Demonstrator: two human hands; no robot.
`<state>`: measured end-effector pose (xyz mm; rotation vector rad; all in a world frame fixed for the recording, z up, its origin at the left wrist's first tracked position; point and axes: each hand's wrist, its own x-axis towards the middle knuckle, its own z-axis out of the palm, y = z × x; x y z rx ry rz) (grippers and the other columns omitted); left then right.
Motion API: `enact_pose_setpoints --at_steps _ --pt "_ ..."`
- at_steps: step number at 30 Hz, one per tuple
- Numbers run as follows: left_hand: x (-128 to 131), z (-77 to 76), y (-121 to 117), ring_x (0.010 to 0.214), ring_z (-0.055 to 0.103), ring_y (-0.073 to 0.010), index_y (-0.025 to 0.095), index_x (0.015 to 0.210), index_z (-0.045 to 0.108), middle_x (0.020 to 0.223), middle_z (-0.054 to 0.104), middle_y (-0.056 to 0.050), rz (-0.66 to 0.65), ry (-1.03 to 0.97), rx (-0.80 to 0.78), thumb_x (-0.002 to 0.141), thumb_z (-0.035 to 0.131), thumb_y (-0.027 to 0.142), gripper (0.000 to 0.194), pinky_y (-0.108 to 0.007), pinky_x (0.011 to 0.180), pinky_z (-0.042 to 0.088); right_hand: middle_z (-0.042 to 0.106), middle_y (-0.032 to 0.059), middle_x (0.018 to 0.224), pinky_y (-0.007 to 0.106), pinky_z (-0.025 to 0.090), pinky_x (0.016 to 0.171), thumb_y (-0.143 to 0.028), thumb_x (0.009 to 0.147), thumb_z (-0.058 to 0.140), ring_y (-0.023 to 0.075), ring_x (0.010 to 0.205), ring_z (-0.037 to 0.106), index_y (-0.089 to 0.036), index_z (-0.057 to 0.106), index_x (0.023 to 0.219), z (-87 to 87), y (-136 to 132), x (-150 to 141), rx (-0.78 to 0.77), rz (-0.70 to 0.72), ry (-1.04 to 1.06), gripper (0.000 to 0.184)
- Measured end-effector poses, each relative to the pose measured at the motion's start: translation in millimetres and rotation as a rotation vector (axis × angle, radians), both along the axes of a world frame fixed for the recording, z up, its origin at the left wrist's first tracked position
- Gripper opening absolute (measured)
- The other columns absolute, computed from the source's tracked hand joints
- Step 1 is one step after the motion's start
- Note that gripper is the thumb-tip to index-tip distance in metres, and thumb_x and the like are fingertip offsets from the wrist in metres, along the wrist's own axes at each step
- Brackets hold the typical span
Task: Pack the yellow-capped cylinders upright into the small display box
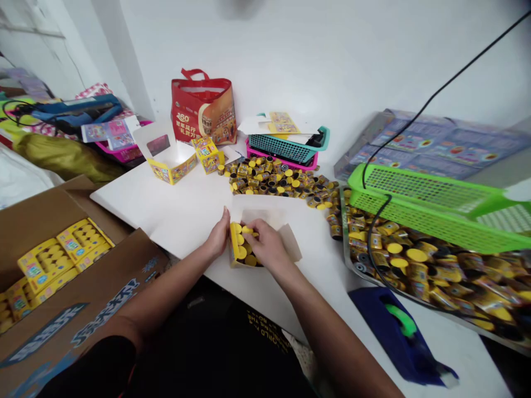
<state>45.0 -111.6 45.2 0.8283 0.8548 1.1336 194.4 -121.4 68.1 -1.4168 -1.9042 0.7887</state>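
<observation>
An open yellow carton [235,260] with a white raised lid stands on the white table in front of me. Small round tubs with yellow tops [239,239] fill the part of it that I can see. My left hand [218,235] grips the carton's left wall, thumb pointing up. Reaching in from the right, my right hand [265,243] has its fingertips closed on a yellow-topped tub [248,229] at the upper rows. Its palm and wrist hide the carton's right side.
A heap of loose tubs [274,179] lies behind the carton. More fill a metal tray [346,243] at right, under a green basket [415,193]. A blue tape dispenser [398,337] lies front right. Packed cartons fill a cardboard box [120,271] at left; a red bag [201,113] stands behind.
</observation>
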Motion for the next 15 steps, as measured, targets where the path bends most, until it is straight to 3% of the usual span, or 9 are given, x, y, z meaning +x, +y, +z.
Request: enact_pose_setpoints --at_steps 5,8,10,12,15 --pt "-3 -7.2 7 0.083 0.070 -0.0269 0.016 0.081 0.068 0.076 0.071 -0.011 -0.010 0.055 -0.037 0.069 0.035 0.100 0.091 -0.037 0.075 0.057 0.071 0.0063 0.098 0.039 0.051 0.083 -0.023 0.085 0.061 0.0261 0.092 0.067 -0.025 0.056 0.102 6.2 -6 -1 -0.003 -0.003 -0.111 0.018" --pt "-10 -16.5 27 0.079 0.068 -0.0250 0.015 0.084 0.069 0.078 0.071 -0.011 0.090 0.342 0.059 0.080 0.026 0.092 0.088 -0.037 0.075 0.055 0.071 0.0074 0.097 0.041 0.054 0.080 -0.030 0.086 0.063 0.0279 0.091 0.068 -0.026 0.060 0.098 21.2 -22 5 0.139 -0.007 -0.105 0.013" --pt "-17 -19.8 47 0.087 0.067 -0.0261 0.016 0.088 0.070 0.087 0.071 -0.010 0.186 0.558 0.150 0.083 0.042 0.081 0.071 -0.039 0.080 0.054 0.070 0.0069 0.095 0.040 0.055 0.076 -0.035 0.091 0.060 0.0265 0.087 0.068 -0.028 0.062 0.094 33.1 -31 17 0.339 -0.087 -0.026 0.007" --pt "-21 -19.6 71 0.108 0.062 -0.0300 0.018 0.097 0.071 0.106 0.070 -0.011 0.264 0.667 0.210 0.076 0.066 0.063 0.050 -0.041 0.093 0.051 0.069 0.0051 0.087 0.039 0.054 0.071 -0.037 0.094 0.059 0.0242 0.078 0.066 -0.029 0.063 0.090 41.6 -29 38 0.554 -0.242 0.070 0.010" --pt "-19 -17.3 105 0.139 0.040 -0.0355 0.020 0.126 0.065 0.146 0.052 -0.016 0.318 0.875 0.303 0.071 0.079 0.039 0.060 -0.046 0.112 0.037 0.066 0.0039 0.078 0.037 0.052 0.065 -0.044 0.092 0.062 0.0234 0.068 0.064 -0.026 0.061 0.086 40.2 10 77 0.650 -0.526 0.191 0.019"
